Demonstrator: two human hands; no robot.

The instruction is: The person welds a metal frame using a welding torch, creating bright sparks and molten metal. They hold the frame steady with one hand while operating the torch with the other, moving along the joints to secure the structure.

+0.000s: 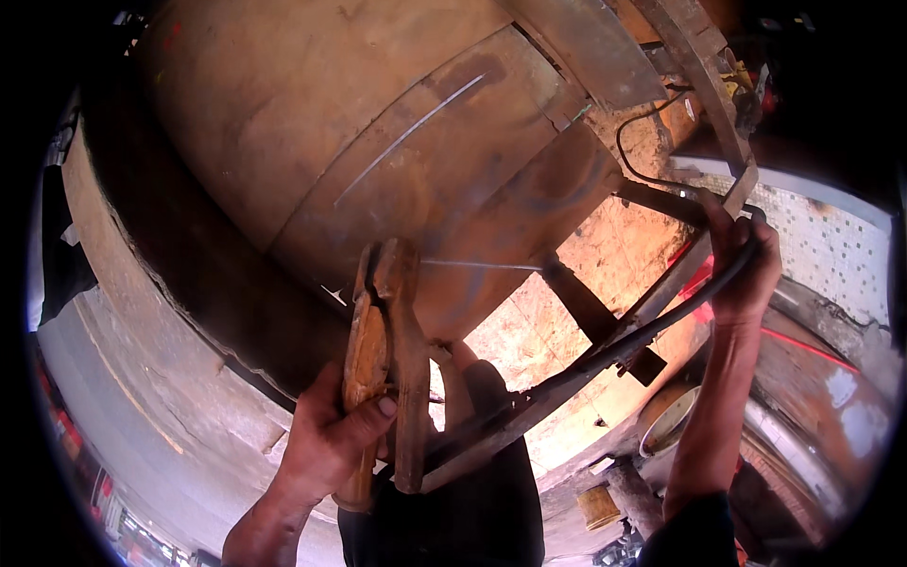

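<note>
1. Left hand [326, 439] is wrapped tight round the lower handle of a welding electrode holder [383, 364]: worn, rust-brown clamp with long lever arms, thumb pressed across the front.
2. Thin straight welding rod [482, 266] sticks out sideways from the holder's jaw above the grip, tip against the drum.
3. Drum [378, 142]: large curved steel shell, rusty brown with dull scale; an overlapped patch plate carries a bright, thin scratch line.
4. Right hand [746, 269] is closed round a black rubber cable [642, 335] and a rusty steel angle bar [661, 293] together, fingers curled over both.
5. The cable is smooth and round, and runs from that grip down towards the holder.
6. The angle bar is flat-edged and pitted, slanting from above the right grip down to just below the left.
7. Below the right forearm: round metal tin [666, 420], pale rim.
</note>
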